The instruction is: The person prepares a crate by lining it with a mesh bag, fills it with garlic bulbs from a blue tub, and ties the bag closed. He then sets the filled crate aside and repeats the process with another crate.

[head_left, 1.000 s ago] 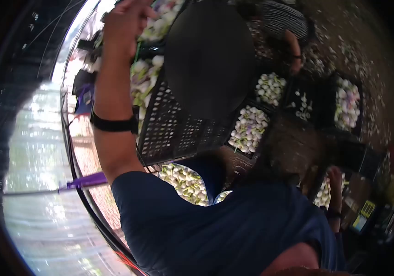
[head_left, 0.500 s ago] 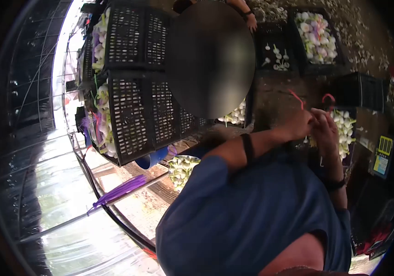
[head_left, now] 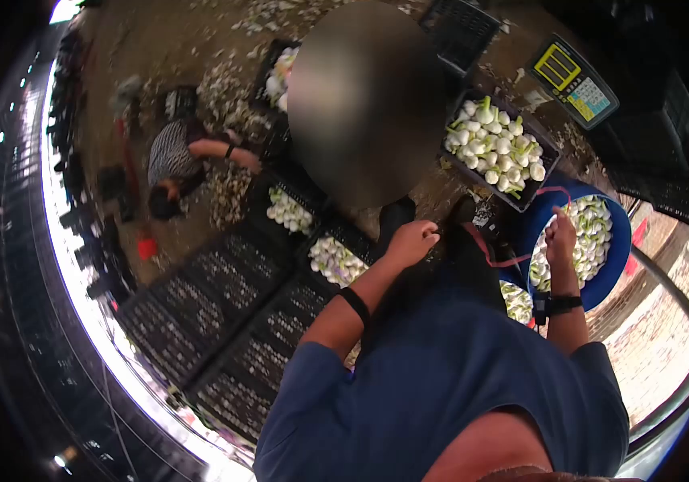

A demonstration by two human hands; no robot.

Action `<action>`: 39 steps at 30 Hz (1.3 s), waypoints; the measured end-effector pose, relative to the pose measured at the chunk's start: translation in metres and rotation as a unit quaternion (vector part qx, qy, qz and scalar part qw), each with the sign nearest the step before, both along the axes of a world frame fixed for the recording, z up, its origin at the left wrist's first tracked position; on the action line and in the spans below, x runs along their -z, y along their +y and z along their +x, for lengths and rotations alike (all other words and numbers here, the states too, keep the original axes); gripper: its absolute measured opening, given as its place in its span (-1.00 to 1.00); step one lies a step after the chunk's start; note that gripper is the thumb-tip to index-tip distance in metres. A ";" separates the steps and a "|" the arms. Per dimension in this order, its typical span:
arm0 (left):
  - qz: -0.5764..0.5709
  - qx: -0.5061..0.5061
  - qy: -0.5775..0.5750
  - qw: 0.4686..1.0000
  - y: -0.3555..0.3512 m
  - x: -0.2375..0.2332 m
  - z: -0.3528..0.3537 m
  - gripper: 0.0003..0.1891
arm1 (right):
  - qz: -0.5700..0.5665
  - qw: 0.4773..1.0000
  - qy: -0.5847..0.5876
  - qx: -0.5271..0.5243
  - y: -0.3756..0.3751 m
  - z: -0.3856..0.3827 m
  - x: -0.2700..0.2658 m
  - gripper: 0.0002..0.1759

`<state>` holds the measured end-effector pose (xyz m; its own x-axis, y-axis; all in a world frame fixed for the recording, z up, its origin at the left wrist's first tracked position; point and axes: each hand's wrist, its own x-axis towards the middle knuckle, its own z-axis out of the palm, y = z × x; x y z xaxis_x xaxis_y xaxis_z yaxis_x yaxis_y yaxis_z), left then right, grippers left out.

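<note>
My left hand is over the dark floor by my legs, fingers loosely curled together, with nothing visible in them. My right hand is closed on a pinkish-red strip, which loops above the fingers; another stretch hangs lower, between my hands. Behind the right hand stands a round blue tub lying open toward me, filled with garlic bulbs. Just beyond it, a dark crate holds trimmed white garlic bulbs with short green stems.
A digital scale stands at the upper right. Stacked black crates fill the lower left, near crates of garlic. Another person bends over at the left. A dark blurred oval hides the upper middle.
My view has swung round, bringing the blue tub and scale closer. My hands, together before, are now apart; the strip is by the right hand.
</note>
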<state>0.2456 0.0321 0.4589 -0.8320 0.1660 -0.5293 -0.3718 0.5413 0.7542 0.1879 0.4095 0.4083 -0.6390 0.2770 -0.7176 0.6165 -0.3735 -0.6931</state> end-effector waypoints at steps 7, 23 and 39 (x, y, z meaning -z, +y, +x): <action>0.014 -0.029 -0.163 0.986 -0.032 0.148 -0.094 -0.68 | 0.176 0.973 -0.147 0.024 0.056 0.088 0.174 -0.70; 0.048 -0.187 -0.328 0.925 -0.010 0.448 -0.238 -0.65 | 0.099 0.974 -0.178 0.100 0.065 0.055 0.356 -0.63; 0.063 -0.050 -0.236 0.968 -0.043 0.390 -0.240 -0.79 | 0.121 0.979 0.020 0.165 0.061 0.069 0.402 -0.75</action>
